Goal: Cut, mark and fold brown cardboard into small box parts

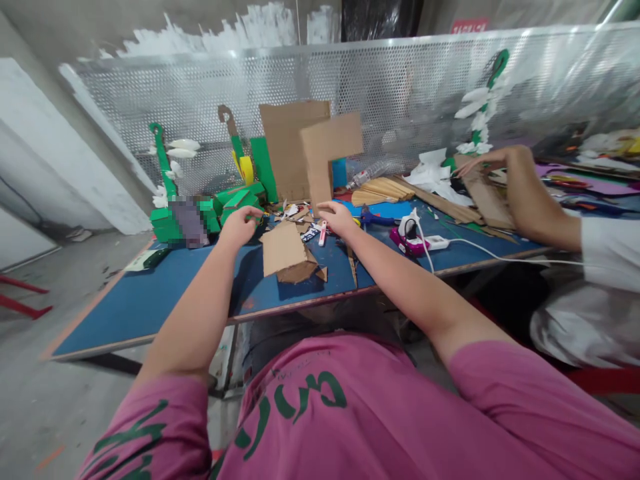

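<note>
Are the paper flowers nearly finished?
Done: green stems with white petals stand at the back. In hand: the left hand pinches a green piece; the right hand holds a cardboard cutout. Left, probably: loose cardboard scraps lie unused.

Head-worn view, forward and downward

Blue table point(150, 300), brown cardboard point(285, 250), green paper shapes point(235, 198), pink shirt point(380, 413) with green lettering.

No text can be read. Green lettering on the pink shirt point(300, 400) appears upside down, illegible. White characters on the red sign point(469, 25) are blurred and cropped.
</note>
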`<action>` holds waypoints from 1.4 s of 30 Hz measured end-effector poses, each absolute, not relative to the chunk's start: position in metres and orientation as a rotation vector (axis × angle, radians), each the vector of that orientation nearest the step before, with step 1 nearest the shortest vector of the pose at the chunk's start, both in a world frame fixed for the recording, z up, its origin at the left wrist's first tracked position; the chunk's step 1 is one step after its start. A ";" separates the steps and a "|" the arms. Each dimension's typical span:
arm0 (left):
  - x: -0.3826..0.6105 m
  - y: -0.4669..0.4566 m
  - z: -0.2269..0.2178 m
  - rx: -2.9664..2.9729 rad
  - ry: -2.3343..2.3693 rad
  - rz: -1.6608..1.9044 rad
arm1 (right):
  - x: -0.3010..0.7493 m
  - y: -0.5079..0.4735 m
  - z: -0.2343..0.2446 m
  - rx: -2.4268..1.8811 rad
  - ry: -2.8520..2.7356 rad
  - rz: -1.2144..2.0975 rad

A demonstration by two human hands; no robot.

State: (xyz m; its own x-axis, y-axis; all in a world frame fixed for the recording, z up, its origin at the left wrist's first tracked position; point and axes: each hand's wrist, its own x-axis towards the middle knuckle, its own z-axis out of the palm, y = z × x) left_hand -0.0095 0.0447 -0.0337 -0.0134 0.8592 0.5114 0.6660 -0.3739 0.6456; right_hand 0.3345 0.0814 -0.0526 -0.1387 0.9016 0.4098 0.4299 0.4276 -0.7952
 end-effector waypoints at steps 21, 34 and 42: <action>0.006 0.023 -0.032 2.403 2.176 0.533 | 0.336 0.077 -0.067 -1.323 -1.980 0.683; 0.001 0.033 -0.022 1.787 1.462 1.701 | 0.334 0.073 -0.066 -1.134 -2.042 0.589; 0.007 0.035 -0.016 1.511 1.143 1.941 | 0.332 0.070 -0.065 -1.055 -2.030 0.570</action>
State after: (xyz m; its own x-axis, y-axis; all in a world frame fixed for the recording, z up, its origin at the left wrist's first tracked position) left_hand 0.0071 0.0350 -0.0157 -0.3168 0.7460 0.5858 0.1504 -0.5703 0.8075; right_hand 0.3323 0.0697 -0.0648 -0.3661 0.8287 0.4234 0.4870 0.5583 -0.6717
